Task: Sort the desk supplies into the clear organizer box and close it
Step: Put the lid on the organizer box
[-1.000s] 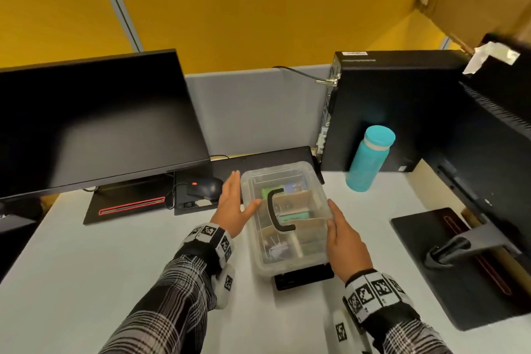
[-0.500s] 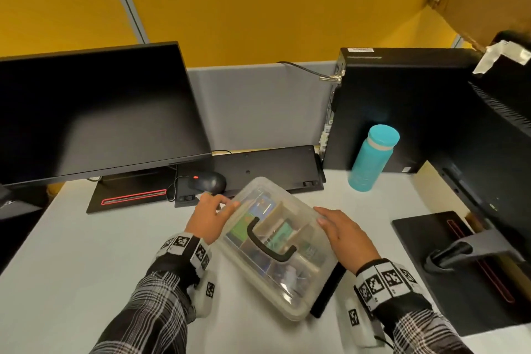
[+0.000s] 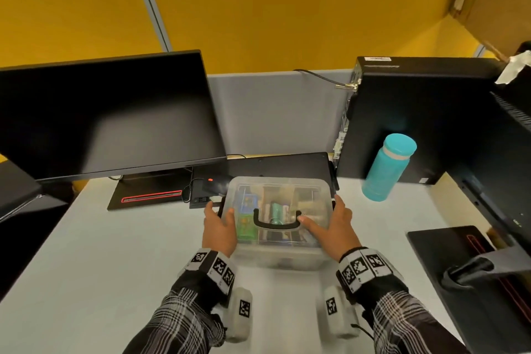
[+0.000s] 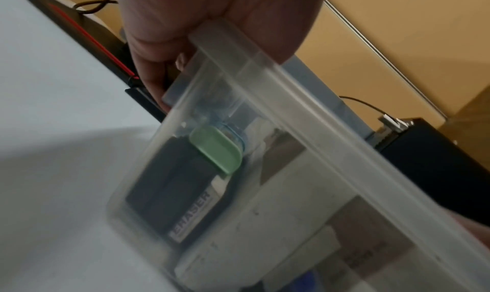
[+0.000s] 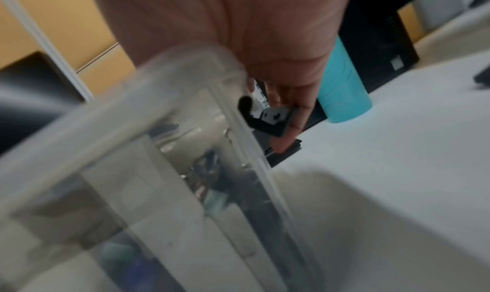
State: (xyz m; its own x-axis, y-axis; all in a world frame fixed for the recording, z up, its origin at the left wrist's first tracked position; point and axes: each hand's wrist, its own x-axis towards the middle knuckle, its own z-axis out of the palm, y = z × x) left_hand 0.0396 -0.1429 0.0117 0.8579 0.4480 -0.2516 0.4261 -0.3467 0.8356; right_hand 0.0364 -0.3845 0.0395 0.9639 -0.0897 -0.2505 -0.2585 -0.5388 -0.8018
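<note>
The clear organizer box [image 3: 277,257] stands on the white desk [image 3: 100,267], long side toward me. Its lid is on, and the black handle [image 3: 275,226] lies flat on top. Supplies show through the plastic: green and blue packs, card dividers, and an eraser [image 4: 191,219] under a green piece [image 4: 217,149]. My left hand [image 3: 219,227] grips the left end, thumb on the lid and fingers down the side. My right hand [image 3: 336,221] grips the right end the same way, its fingers by the black latch [image 5: 265,122].
Behind the box lie a black keyboard [image 3: 275,164] and a mouse [image 3: 209,184]. A dark monitor [image 3: 109,115] stands at the left, a PC tower [image 3: 416,112] and a teal bottle [image 3: 386,171] at the right. A second monitor's base [image 3: 471,270] fills the right edge.
The box has turned from end-on, through a diagonal, to broadside toward me. Both hands turned with it and now hold its two short ends.
</note>
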